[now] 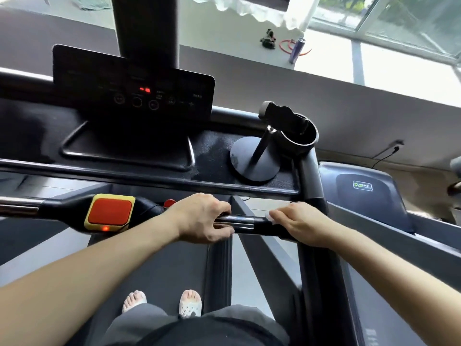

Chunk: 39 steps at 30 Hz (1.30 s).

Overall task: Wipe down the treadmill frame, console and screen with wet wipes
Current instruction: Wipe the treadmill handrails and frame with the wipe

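Left hand [202, 218] curled around chrome handlebar [243, 219], right hand [300, 224] held white wet wipe [269, 218] pressed on the bar's black end, console [134, 81] beyond.

Right of the red stop button [109, 212], the wet wipe [269, 218] lies almost wholly hidden under the right hand [299, 224], the left hand [202, 217] has its fingertips curled out of sight round the handlebar [240, 219], and above that button the console screen [134, 81] carries markings too dim and small to read.
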Each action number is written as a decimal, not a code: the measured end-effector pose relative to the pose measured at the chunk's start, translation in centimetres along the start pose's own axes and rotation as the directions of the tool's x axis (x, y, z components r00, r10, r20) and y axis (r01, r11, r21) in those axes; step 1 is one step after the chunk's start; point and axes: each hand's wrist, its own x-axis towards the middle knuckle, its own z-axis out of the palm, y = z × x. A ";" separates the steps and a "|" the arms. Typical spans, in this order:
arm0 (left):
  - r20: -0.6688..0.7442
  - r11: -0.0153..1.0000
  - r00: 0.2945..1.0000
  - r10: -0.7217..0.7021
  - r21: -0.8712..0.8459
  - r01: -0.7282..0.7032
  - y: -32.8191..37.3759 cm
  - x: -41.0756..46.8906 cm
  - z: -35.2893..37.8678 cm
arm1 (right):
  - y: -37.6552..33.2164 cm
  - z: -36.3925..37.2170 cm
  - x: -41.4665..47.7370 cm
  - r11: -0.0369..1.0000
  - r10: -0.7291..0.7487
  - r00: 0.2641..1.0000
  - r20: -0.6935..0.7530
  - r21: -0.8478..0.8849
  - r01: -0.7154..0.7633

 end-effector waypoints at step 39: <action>-0.142 0.950 0.968 -0.206 0.209 0.233 -1.0 -3.6 2.8 | 0.5 1.7 1.9 0.954 -0.239 0.971 -0.027 -0.192 0.230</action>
